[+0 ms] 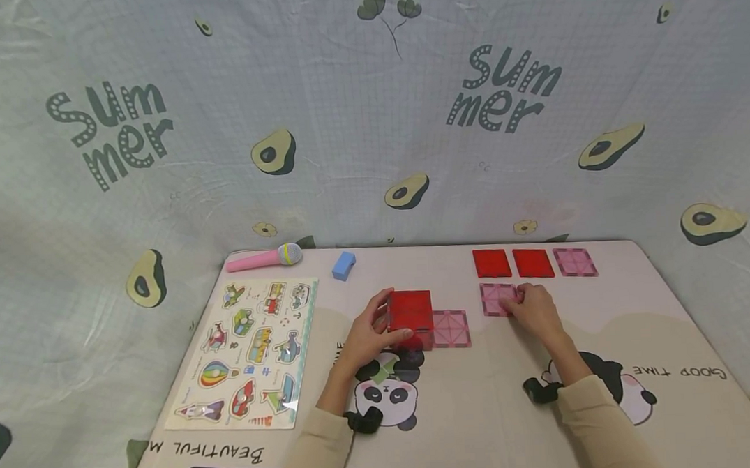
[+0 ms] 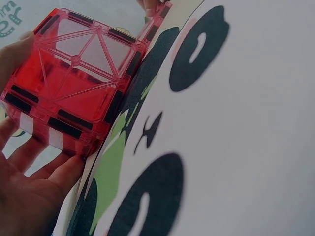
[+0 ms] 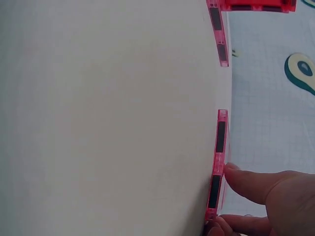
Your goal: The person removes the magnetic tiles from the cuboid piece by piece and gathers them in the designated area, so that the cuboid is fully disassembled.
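- On the right hand [image 1: 537,312], the thumb and fingertips are clamped on the right edge of a pink translucent square plastic tile [image 1: 494,300], thumb against its face, other fingers curled in at its edge; whether it lies fully flat I cannot tell
- On the left hand [image 1: 365,335], the fingers are slightly spread and bent along the left side of a red translucent box of plastic tiles [image 1: 410,308], thumb reaching across its near side, so the hand grips it
- Both forearms, in beige sleeves [image 1: 324,442], come in from the near edge, the left angled inward to the right, the right angled inward to the left
- A flat pink lattice tile [image 1: 451,329] lies just right of the box, between the 2 hands
- Beyond the right hand, 2 flat red square tiles [image 1: 491,264] and 1 spare pink square tile [image 1: 575,262] form a row
- Past the left hand are a small blue block [image 1: 343,266], a pink toy microphone [image 1: 254,260] and a white picture board [image 1: 196,385], all on the panda-printed tabletop [image 1: 471,411]
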{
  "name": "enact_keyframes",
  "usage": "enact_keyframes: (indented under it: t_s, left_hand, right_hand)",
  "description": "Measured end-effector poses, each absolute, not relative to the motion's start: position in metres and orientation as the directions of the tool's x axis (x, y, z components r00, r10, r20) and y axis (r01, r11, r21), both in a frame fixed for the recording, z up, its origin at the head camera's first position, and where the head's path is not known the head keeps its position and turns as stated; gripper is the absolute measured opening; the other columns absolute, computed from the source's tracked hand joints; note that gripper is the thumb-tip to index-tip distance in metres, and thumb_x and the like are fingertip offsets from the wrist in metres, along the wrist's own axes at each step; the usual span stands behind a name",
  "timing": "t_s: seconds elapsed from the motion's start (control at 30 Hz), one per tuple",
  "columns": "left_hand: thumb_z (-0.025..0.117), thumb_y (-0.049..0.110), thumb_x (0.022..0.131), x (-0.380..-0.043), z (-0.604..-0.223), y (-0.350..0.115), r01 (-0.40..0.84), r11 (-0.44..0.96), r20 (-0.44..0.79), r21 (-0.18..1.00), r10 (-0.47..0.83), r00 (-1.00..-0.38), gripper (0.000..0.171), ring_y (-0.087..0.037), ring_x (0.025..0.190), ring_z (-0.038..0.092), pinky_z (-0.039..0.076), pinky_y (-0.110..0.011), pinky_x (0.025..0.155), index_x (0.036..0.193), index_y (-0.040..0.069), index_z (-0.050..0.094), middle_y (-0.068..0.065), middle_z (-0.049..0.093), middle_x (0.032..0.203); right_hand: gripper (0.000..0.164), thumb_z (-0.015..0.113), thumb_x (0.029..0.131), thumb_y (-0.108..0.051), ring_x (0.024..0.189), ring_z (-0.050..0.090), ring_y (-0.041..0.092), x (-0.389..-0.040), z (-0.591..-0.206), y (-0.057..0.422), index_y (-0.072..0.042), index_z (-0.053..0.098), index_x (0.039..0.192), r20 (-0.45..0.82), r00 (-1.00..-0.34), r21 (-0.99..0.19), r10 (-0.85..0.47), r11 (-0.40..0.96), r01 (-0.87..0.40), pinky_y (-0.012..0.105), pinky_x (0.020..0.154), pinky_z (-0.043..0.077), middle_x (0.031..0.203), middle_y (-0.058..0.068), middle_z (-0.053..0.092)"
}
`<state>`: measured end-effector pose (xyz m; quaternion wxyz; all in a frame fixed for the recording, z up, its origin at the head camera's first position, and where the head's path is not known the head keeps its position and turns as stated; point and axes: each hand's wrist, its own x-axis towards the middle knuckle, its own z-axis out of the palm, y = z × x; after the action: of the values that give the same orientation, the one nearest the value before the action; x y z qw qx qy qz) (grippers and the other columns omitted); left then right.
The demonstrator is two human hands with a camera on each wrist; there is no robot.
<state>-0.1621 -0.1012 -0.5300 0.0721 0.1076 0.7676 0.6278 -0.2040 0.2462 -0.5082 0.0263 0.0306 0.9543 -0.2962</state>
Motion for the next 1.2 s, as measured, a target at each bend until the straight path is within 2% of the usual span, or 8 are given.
enact_keyframes:
  t_s: [0.13,0.23,0.53,0.7,0.93,1.2]
  left_hand:
    - [0.08,0.025,0.084,-0.162,-0.53,-0.101,0.075,0.193,0.024,0.978,0.254,-0.967,0.085,-0.033,0.139,0.051,0.05,-0.044,0.107,0.155,0.022,0.035,-0.008,0.048,0.153]
    - [0.081,0.026,0.083,-0.162,-0.529,-0.101,0.076,0.201,0.022,0.977,0.255,-0.967,0.085,-0.032,0.139,0.05,0.05,-0.043,0.107,0.155,0.026,0.035,-0.008,0.048,0.153]
    - [0.081,0.027,0.083,-0.161,-0.529,-0.101,0.072,0.199,0.021,0.977,0.247,-0.969,0.083,-0.032,0.14,0.05,0.05,-0.044,0.107,0.153,0.032,0.036,-0.008,0.047,0.153]
    - [0.081,0.027,0.083,-0.162,-0.529,-0.101,0.065,0.201,0.015,0.977,0.245,-0.97,0.083,-0.031,0.14,0.05,0.05,-0.043,0.107,0.152,0.033,0.037,-0.006,0.048,0.153]
    - [0.08,0.026,0.084,-0.162,-0.529,-0.101,0.091,0.203,0.038,0.975,0.256,-0.966,0.084,-0.034,0.14,0.049,0.05,-0.044,0.107,0.155,0.025,0.035,-0.009,0.047,0.153]
    - [0.079,0.025,0.084,-0.162,-0.529,-0.101,0.092,0.205,0.036,0.975,0.261,-0.965,0.085,-0.035,0.139,0.05,0.05,-0.045,0.107,0.156,0.019,0.033,-0.011,0.047,0.153]
  right_hand:
    - [0.054,0.064,0.096,-0.025,0.097,0.052,0.038,-0.202,-0.506,0.244,0.017,0.051,0.128,-0.078,-0.996,-0.566,0.054,0.82,0.089,0.046,0.082,0.059,0.107,0.03,0.053]
    - [0.06,0.062,0.096,-0.025,0.107,0.052,0.044,-0.2,-0.502,0.241,0.016,0.045,0.137,-0.077,-0.996,-0.572,0.056,0.815,0.09,0.057,0.094,0.056,0.121,0.034,0.051]
    - [0.061,0.065,0.095,-0.024,0.111,0.053,0.042,-0.196,-0.492,0.229,0.011,0.045,0.14,-0.052,-0.999,-0.609,0.016,0.792,0.044,0.054,0.094,0.057,0.124,0.031,0.052]
    - [0.061,0.068,0.094,-0.025,0.104,0.054,0.035,-0.193,-0.49,0.221,0.009,0.046,0.14,-0.037,-0.999,-0.632,-0.023,0.775,0.006,0.046,0.085,0.062,0.119,0.026,0.054]
    - [0.069,0.075,0.088,-0.029,0.103,0.054,0.031,-0.189,-0.49,0.208,0.005,0.047,0.141,-0.055,-0.993,-0.613,-0.108,0.788,-0.052,0.042,0.082,0.061,0.116,0.022,0.056]
    - [0.071,0.081,0.083,-0.024,0.097,0.054,0.026,-0.181,-0.49,0.191,0.006,0.049,0.139,-0.085,-0.977,-0.635,-0.195,0.766,-0.098,0.033,0.076,0.058,0.109,0.018,0.058]
